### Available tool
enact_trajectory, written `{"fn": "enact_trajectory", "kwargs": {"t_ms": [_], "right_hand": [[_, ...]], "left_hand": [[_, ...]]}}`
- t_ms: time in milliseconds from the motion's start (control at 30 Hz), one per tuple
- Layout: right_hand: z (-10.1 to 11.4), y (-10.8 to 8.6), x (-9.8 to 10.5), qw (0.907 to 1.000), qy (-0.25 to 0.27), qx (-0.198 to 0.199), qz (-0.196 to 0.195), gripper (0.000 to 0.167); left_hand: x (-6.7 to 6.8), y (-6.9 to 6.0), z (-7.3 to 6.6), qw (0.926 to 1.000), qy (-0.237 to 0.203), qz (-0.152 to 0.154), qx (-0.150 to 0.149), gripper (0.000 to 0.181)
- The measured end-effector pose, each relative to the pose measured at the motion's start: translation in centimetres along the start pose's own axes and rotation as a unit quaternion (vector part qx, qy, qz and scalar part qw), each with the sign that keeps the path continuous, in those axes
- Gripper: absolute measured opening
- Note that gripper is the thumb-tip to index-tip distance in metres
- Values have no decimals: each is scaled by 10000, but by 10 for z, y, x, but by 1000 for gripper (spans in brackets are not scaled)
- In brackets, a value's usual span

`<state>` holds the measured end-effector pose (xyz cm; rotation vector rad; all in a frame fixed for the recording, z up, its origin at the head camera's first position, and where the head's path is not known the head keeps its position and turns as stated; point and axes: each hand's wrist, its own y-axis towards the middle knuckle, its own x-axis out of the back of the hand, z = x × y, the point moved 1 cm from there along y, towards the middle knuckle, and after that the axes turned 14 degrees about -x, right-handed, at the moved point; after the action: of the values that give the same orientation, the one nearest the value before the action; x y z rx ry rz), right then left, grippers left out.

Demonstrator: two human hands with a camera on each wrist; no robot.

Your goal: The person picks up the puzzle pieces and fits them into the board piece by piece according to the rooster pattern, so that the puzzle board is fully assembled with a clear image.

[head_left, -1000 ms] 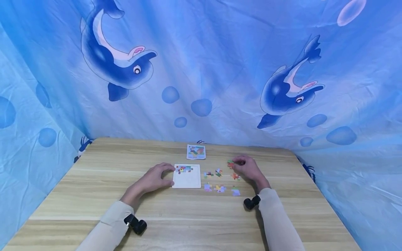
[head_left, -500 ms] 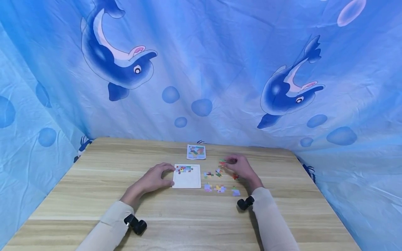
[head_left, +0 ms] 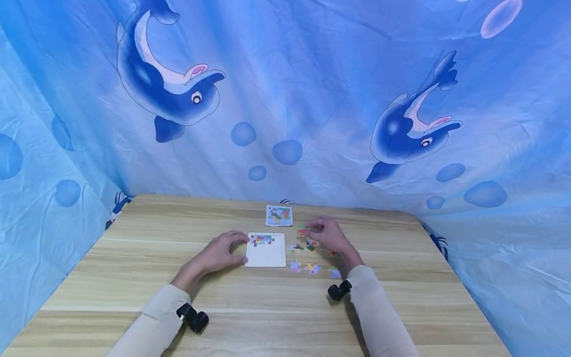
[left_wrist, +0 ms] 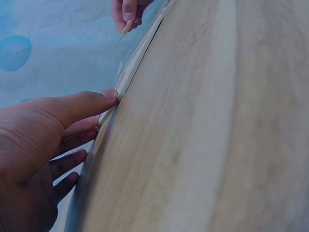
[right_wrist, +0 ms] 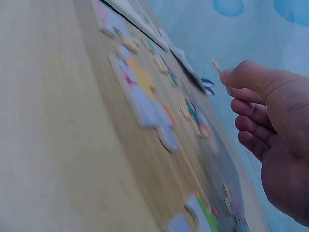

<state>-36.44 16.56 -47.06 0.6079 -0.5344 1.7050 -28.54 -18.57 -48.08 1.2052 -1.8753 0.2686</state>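
I have the right hand (head_left: 327, 235) pinching a red-and-green puzzle piece (head_left: 303, 231) between thumb and forefinger, the other fingers loosely curled below, the piece raised off the surface (head_left: 267, 307). That forearm reaches forward and slants inward, its wrist partly covering the rightmost of the loose pieces (head_left: 313, 268). My left hand (head_left: 220, 252) is spread wide, its thumb and forefinger well apart and touching the left edge of the white board (head_left: 265, 255); its forearm angles in from the near left. Joined pieces (head_left: 262, 240) sit in the board's far-left corner. The loose pieces lie to its right in two rough rows. Beyond the board lies a picture card (head_left: 278, 216), and behind everything hangs a dolphin-printed curtain (head_left: 312, 99).
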Motion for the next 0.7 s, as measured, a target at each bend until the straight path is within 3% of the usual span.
{"fn": "enact_trajectory", "kwargs": {"t_ms": [533,700], "right_hand": [[26,1,-36,9986,18,63,534,30],[31,3,-46,9977,28,257,629,25]], "left_hand": [[2,-2,1,10000,-71,-5,-26,53],[3,-1,0,10000,-51,-7,-56,53]]}}
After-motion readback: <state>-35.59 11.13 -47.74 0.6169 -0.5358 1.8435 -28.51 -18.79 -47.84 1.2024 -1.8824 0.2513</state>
